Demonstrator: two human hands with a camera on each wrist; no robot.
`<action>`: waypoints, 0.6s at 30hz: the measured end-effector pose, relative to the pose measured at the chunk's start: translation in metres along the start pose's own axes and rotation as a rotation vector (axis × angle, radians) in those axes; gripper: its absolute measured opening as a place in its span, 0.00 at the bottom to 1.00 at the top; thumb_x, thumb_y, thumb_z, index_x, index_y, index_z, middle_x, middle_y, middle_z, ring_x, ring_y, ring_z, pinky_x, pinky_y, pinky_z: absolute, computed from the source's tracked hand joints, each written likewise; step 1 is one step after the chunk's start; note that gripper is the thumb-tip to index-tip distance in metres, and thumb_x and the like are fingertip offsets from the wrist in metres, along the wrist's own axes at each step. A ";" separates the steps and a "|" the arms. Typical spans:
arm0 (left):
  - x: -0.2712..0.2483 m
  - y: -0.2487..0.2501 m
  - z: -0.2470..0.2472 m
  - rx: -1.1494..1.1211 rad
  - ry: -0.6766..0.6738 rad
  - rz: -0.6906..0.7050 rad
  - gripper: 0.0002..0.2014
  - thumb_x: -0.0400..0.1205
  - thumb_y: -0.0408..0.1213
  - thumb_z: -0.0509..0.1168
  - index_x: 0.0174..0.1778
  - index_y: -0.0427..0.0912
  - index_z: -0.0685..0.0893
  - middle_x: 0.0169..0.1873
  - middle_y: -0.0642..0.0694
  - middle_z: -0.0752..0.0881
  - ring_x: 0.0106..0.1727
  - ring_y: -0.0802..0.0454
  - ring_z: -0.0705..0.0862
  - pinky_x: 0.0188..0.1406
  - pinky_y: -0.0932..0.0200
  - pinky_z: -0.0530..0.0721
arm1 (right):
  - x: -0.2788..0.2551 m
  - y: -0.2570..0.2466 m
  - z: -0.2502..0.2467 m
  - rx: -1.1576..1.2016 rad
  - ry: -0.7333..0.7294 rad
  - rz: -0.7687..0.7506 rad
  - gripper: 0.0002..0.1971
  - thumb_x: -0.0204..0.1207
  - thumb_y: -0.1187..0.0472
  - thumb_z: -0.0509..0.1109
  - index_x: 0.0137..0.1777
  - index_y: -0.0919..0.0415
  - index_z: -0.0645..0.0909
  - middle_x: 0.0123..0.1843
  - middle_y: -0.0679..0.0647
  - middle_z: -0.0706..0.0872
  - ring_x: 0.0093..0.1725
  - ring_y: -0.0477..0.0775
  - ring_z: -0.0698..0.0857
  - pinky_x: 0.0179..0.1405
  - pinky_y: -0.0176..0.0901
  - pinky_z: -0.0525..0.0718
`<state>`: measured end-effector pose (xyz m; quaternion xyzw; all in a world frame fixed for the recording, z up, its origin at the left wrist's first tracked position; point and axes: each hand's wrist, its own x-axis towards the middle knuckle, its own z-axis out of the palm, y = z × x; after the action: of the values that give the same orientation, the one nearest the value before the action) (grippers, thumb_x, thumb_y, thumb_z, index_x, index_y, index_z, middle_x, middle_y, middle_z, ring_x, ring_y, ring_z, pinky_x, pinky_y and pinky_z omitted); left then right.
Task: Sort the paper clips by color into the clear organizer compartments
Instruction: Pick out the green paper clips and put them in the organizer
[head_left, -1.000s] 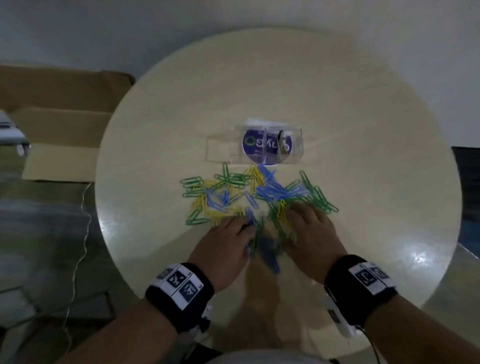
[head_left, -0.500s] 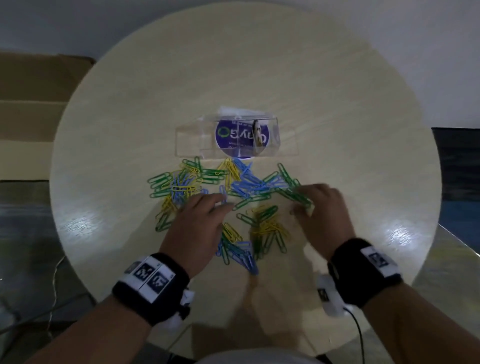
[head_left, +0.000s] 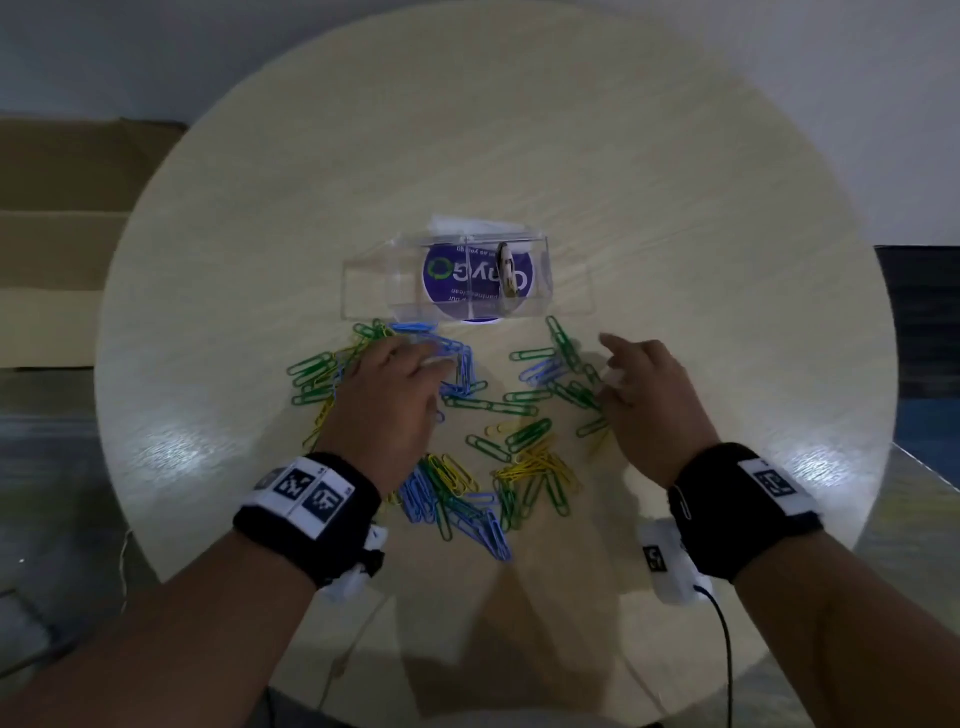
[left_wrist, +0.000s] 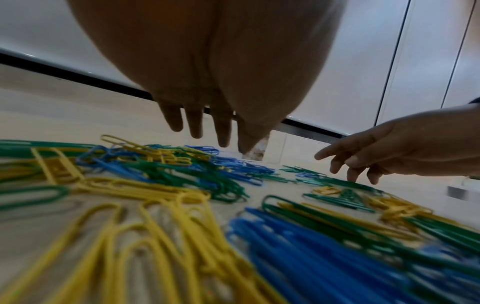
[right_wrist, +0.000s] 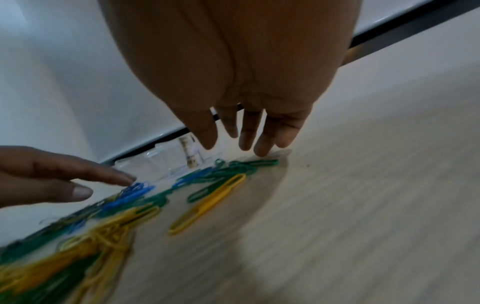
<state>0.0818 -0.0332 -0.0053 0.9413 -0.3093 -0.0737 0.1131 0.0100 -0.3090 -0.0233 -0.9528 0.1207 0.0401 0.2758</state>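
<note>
Blue, green and yellow paper clips (head_left: 488, 447) lie scattered over the near half of the round table (head_left: 675, 208). The clear organizer (head_left: 374, 280) stands just beyond them, with a purple round label under it. My left hand (head_left: 400, 374) hovers palm down over the blue and yellow clips (left_wrist: 166, 160) on the left, fingers straight and holding nothing. My right hand (head_left: 639, 379) is spread over the green clips (right_wrist: 233, 166) on the right, fingertips touching or nearly touching them. Both hands are empty in the wrist views.
A small rolled item (head_left: 508, 270) stands in one organizer compartment. White paper (head_left: 467, 224) lies behind the organizer. Cardboard boxes (head_left: 67, 208) sit left of the table. A cable (head_left: 727, 649) hangs from my right wrist.
Both hands have moved away from me, toward the organizer, spreading the clips apart. A bare gap has opened in the pile's middle, and clusters of clips are left behind near my wrists.
</note>
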 end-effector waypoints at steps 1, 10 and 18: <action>-0.002 0.004 0.002 -0.012 0.027 0.036 0.17 0.80 0.33 0.65 0.65 0.47 0.83 0.62 0.47 0.83 0.65 0.39 0.75 0.60 0.39 0.78 | -0.001 0.006 -0.002 0.045 0.046 0.044 0.22 0.69 0.62 0.73 0.65 0.58 0.80 0.53 0.59 0.82 0.51 0.66 0.83 0.57 0.60 0.82; -0.029 0.013 0.014 -0.058 -0.023 0.113 0.13 0.77 0.31 0.71 0.56 0.48 0.90 0.56 0.48 0.86 0.57 0.42 0.78 0.55 0.45 0.81 | -0.011 0.014 -0.007 -0.028 0.027 0.064 0.09 0.65 0.64 0.76 0.47 0.58 0.87 0.41 0.61 0.84 0.44 0.68 0.85 0.47 0.52 0.84; -0.016 -0.003 0.006 -0.108 0.072 0.086 0.12 0.78 0.31 0.70 0.55 0.47 0.90 0.46 0.50 0.86 0.49 0.44 0.78 0.51 0.48 0.77 | -0.006 0.008 -0.007 -0.021 -0.021 0.100 0.12 0.66 0.57 0.78 0.50 0.57 0.86 0.45 0.57 0.82 0.46 0.63 0.84 0.47 0.49 0.83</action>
<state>0.0696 -0.0221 -0.0110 0.9217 -0.3409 -0.0514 0.1777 0.0027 -0.3177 -0.0207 -0.9479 0.1650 0.0652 0.2644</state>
